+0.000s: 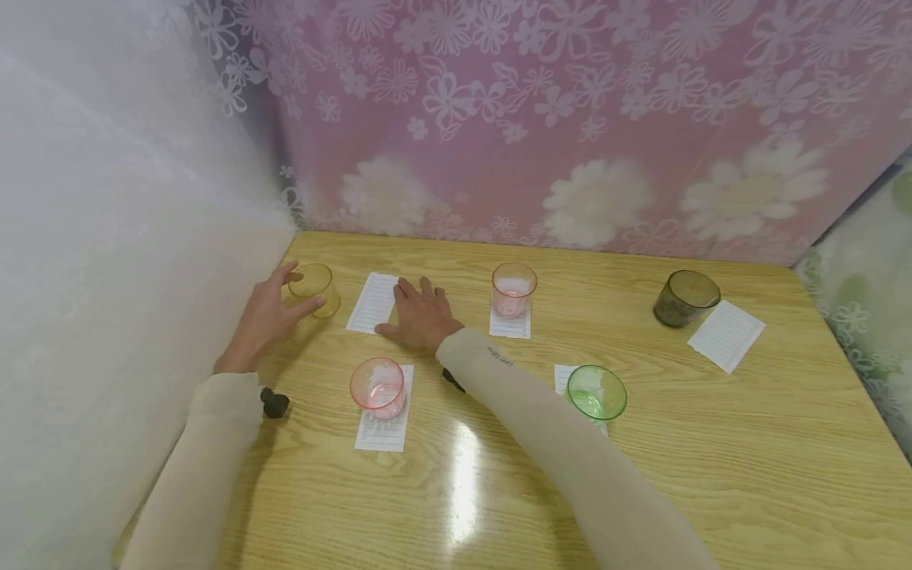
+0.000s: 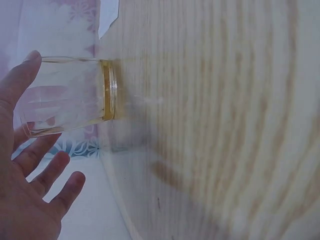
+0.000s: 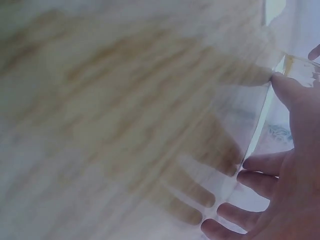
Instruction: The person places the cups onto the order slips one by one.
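Beige sleeves (image 1: pixel 192 475) lead to the left hand (image 1: pixel 265 317) grasping the yellow glass (image 1: pixel 315 285) at nine o'clock and the spread, unclenched right hand (image 1: pixel 423 317), which should lightly steady the paper (image 1: pixel 372 305) at the glass's three o'clock.

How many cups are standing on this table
5: yellow cup at left hand, pink cup front left, peach cup back centre, green cup front centre, smoky cup back right.

Yellow cup (image 1: pixel 318 293); pink cups (image 1: pixel 514 291); green cup (image 1: pixel 596 393); smoky-brown cup (image 1: pixel 685 299); white, lined papers (image 1: pixel 371 305); pink, white-flowered cloth (image 1: pixel 470 150).
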Demonstrator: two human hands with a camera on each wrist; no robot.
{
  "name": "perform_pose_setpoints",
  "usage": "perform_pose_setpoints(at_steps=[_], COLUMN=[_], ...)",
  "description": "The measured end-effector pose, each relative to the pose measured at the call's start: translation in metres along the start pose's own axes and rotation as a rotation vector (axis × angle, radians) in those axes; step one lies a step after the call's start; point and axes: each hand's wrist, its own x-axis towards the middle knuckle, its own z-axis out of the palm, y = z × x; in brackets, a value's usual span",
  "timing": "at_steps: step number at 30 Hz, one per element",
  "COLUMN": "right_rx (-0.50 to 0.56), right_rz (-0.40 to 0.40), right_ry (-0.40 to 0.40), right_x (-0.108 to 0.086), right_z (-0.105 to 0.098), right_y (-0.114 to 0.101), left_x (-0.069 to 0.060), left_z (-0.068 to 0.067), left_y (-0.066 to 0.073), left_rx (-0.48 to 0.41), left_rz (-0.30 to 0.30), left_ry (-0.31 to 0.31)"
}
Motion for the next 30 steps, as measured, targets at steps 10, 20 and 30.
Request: perform_pose_setpoints(at_steps=[10,20,30], right_rx=[-0.005,0.022,0.031], right_rz=[-0.023,-0.06,-0.06], right_ry=[-0.023,-0.037,-0.065], right_x=[-0.001,-0.008,-0.01], right_z=[-0.001,-0.005,-0.007], right_y=[0.004,0.006,0.01], left_x=[-0.003,-0.003,-0.004], left_z=[0.002,0.002,0.0], left_y=[-0.004,-0.003,0.001], left_rx=[-0.072,-0.098,-0.106], left_rz=[-0.025,-0.027,-0.052], left_ry=[-0.008,0.018,0.022])
